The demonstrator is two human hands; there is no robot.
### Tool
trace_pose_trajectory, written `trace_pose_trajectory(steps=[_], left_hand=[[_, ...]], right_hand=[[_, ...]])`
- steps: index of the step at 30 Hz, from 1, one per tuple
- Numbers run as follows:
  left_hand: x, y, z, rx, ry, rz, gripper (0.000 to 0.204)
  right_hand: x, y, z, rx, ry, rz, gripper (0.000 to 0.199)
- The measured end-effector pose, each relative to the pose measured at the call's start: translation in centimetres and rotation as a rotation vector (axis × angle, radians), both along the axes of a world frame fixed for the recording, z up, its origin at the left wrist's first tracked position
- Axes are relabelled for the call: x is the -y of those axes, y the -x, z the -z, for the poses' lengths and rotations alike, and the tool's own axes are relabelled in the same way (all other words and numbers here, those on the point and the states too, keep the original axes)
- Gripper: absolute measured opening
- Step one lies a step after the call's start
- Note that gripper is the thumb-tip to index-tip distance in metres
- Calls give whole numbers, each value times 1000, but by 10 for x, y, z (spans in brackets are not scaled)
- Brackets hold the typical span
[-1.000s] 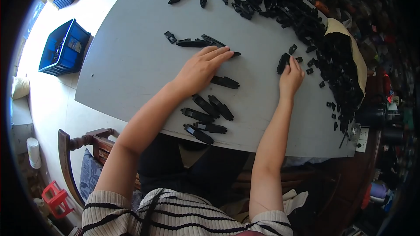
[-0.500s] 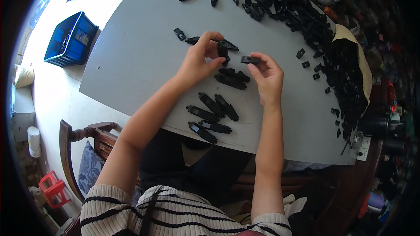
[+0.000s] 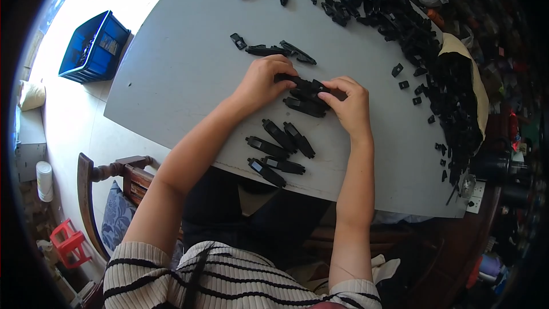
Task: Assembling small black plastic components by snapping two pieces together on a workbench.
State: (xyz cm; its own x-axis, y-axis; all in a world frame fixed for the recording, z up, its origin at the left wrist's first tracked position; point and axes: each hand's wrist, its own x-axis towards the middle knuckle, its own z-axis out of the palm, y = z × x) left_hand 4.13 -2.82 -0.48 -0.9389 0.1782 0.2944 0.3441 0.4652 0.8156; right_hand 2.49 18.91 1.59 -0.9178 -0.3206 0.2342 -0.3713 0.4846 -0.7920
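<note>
My left hand (image 3: pixel 264 84) is closed on a long black plastic part (image 3: pixel 302 83). From the other side, my right hand (image 3: pixel 350 103) pinches a small black block (image 3: pixel 318 86) that meets the end of that part. Fingers hide much of both pieces. Just below them lie black parts of a similar long shape (image 3: pixel 304 107). Two slimmer black pieces (image 3: pixel 298 52) rest beyond my left hand, with a small black block (image 3: pixel 238 40) to their left. Closer to me, several long black parts (image 3: pixel 278 134) are grouped on the grey table (image 3: pixel 189 74).
A large heap of black parts (image 3: pixel 394 23) runs along the far right, beside an open cream sack (image 3: pixel 479 88). Small black blocks (image 3: pixel 404 84) are scattered near it. Blue crates (image 3: pixel 94 51) stand on the floor at left, with a wooden chair (image 3: pixel 91 194) nearer me.
My right hand has moved slightly left and down, bringing the small block against the long part. My left hand has turned that part from upright to roughly crosswise.
</note>
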Motion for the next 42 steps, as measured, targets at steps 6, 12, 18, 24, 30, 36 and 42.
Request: trace_pose_trajectory(steps=[6, 12, 18, 24, 30, 36, 42], left_hand=[[-6, 2, 4, -83, 36, 1, 23], [4, -2, 5, -98, 65, -16, 25], [-4, -8, -24, -425, 175, -196, 22], [-7, -17, -21, -170, 228, 272, 20], [-8, -20, -17, -144, 223, 185, 23], [-21, -19, -17, -63, 21, 140, 25], [-13, -14, -12, -222, 241, 175, 27]], right_hand=[[6, 13, 14, -67, -30, -86, 23], [-36, 38, 16, -258, -73, 313, 33], [-135, 75, 16, -250, -694, 721, 42], [-94, 59, 40, -431, -466, 483, 16], [-40, 27, 25, -269, -255, 435, 22], [-32, 4, -3, 344, 428, 128, 26], [-2, -1, 12, 371, 358, -104, 34]])
